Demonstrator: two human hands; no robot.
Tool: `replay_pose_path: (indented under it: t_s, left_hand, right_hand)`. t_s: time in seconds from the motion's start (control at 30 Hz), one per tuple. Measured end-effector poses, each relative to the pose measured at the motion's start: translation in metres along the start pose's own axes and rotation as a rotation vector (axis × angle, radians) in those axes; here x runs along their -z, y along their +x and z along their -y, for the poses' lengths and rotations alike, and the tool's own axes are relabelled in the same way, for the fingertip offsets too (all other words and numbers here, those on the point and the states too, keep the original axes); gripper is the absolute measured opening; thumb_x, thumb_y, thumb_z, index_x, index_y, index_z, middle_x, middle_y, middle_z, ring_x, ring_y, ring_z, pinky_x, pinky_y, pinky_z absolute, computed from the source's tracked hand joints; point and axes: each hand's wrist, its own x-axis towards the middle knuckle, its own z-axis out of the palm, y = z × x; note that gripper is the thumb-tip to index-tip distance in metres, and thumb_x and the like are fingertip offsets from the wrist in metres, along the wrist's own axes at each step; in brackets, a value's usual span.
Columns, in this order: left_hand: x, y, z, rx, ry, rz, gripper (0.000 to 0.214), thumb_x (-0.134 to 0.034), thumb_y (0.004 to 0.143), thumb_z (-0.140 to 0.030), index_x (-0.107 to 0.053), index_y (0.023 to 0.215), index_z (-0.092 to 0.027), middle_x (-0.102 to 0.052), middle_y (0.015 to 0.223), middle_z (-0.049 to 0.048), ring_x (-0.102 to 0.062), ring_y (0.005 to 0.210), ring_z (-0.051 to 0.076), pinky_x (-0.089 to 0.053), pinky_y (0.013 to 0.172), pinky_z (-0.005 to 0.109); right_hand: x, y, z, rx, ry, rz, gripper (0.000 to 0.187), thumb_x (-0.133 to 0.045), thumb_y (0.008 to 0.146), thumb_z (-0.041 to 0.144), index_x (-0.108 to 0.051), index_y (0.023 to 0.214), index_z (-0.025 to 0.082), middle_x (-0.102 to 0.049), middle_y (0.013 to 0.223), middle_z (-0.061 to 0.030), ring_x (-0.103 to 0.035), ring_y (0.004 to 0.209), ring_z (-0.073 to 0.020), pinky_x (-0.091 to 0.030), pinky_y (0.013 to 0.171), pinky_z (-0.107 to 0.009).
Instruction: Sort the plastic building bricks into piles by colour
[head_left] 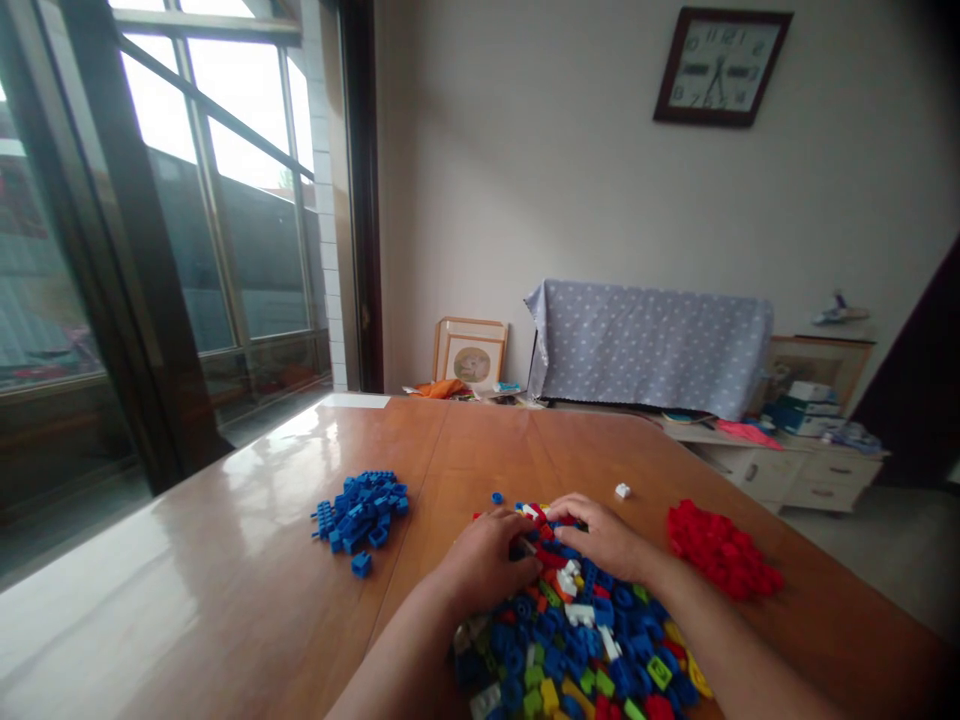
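Observation:
A large heap of mixed toy building bricks (555, 640) in blue, red, green, yellow and white lies on the table before me. At its far left side rests my left hand (487, 558), thumb apart from the curled fingers, over the bricks. My right hand (600, 537) reaches across the far right of the heap, its fingers apart and touching red and white bricks. Between the two hands lie some red bricks (551, 557) and a white brick (570, 577). No brick shows clearly gripped in either hand; some fingertips are hidden among the bricks.
On the wooden table (480, 440), a pile of blue bricks (367, 508) lies left and a pile of red bricks (720, 550) right. A lone white brick (622, 491) and a small blue piece (497, 497) sit beyond the heap. A cloth-covered object (652, 340) stands behind.

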Motion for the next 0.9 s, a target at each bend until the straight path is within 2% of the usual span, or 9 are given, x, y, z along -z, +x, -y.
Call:
replay_pose_path:
  t_s: [0.17, 0.27, 0.37, 0.43, 0.57, 0.73, 0.83, 0.9]
  left_hand:
    - [0.001, 0.002, 0.001, 0.007, 0.007, -0.012, 0.024, -0.058, 0.079, -0.025, -0.071, 0.099, -0.021, -0.068, 0.097, 0.0047, -0.061, 0.088, 0.021, -0.046, 0.077, 0.027]
    - [-0.001, 0.004, 0.004, 0.004, 0.014, -0.037, 0.024, -0.053, 0.079, -0.017, -0.069, 0.095, -0.02, -0.068, 0.097, 0.0049, -0.06, 0.09, 0.02, -0.045, 0.08, 0.026]
    - [-0.002, 0.005, 0.007, 0.015, 0.026, -0.042, 0.023, -0.049, 0.078, -0.013, -0.067, 0.091, -0.02, -0.067, 0.094, 0.0045, -0.06, 0.089, 0.019, -0.045, 0.079, 0.025]
    - [-0.003, 0.005, 0.008, 0.028, 0.036, -0.043, 0.024, -0.049, 0.077, -0.012, -0.066, 0.091, -0.02, -0.067, 0.094, 0.0036, -0.059, 0.088, 0.018, -0.045, 0.078, 0.024]
    - [-0.004, 0.005, 0.01, 0.044, 0.06, -0.075, 0.027, -0.048, 0.076, -0.01, -0.064, 0.096, -0.021, -0.066, 0.097, 0.0027, -0.059, 0.09, 0.017, -0.044, 0.08, 0.024]
    - [-0.006, 0.005, 0.011, 0.053, 0.074, -0.096, 0.031, -0.049, 0.078, -0.012, -0.062, 0.105, -0.022, -0.065, 0.104, 0.0034, -0.059, 0.097, 0.018, -0.044, 0.085, 0.025]
    - [-0.006, 0.005, 0.011, 0.053, 0.081, -0.085, 0.032, -0.05, 0.079, -0.014, -0.062, 0.107, -0.023, -0.065, 0.106, 0.004, -0.059, 0.099, 0.019, -0.044, 0.086, 0.025]
    - [-0.005, 0.005, 0.011, 0.055, 0.089, -0.073, 0.03, -0.05, 0.08, -0.016, -0.062, 0.106, -0.023, -0.064, 0.106, 0.0042, -0.059, 0.098, 0.019, -0.045, 0.085, 0.025]
  right_hand:
    - [0.004, -0.003, 0.001, -0.041, 0.031, 0.003, 0.023, -0.063, 0.077, 0.024, -0.075, 0.097, 0.022, -0.072, 0.103, -0.0054, -0.064, 0.099, -0.0239, -0.048, 0.093, -0.034]
    - [0.003, -0.003, 0.0, -0.093, 0.098, 0.006, 0.025, -0.06, 0.082, 0.029, -0.073, 0.101, 0.021, -0.074, 0.1, -0.0044, -0.066, 0.094, -0.0228, -0.05, 0.086, -0.032]
    - [0.002, 0.0, -0.004, -0.146, 0.091, -0.057, 0.029, -0.058, 0.085, 0.036, -0.07, 0.105, 0.02, -0.075, 0.094, -0.0045, -0.067, 0.09, -0.022, -0.051, 0.083, -0.032]
    - [0.0, 0.003, -0.01, -0.149, 0.057, -0.115, 0.032, -0.056, 0.086, 0.039, -0.069, 0.108, 0.019, -0.074, 0.098, -0.0057, -0.067, 0.094, -0.0229, -0.051, 0.086, -0.034]
    - [-0.003, 0.009, -0.027, -0.148, -0.001, -0.153, 0.037, -0.053, 0.087, 0.036, -0.066, 0.116, 0.019, -0.07, 0.12, -0.0099, -0.063, 0.114, -0.0253, -0.047, 0.099, -0.038]
    - [-0.008, 0.012, -0.036, -0.195, -0.035, -0.056, 0.052, -0.048, 0.09, 0.034, -0.054, 0.138, 0.015, -0.058, 0.139, -0.0141, -0.054, 0.128, -0.0251, -0.039, 0.11, -0.041]
    - [-0.009, 0.013, -0.028, -0.127, -0.068, 0.015, 0.048, -0.046, 0.09, 0.03, -0.059, 0.134, 0.017, -0.059, 0.139, -0.011, -0.051, 0.131, -0.0249, -0.036, 0.113, -0.041]
    - [-0.007, 0.014, -0.021, -0.063, -0.056, 0.056, 0.046, -0.045, 0.087, 0.022, -0.065, 0.127, 0.02, -0.065, 0.131, -0.0077, -0.057, 0.124, -0.0234, -0.04, 0.109, -0.038]
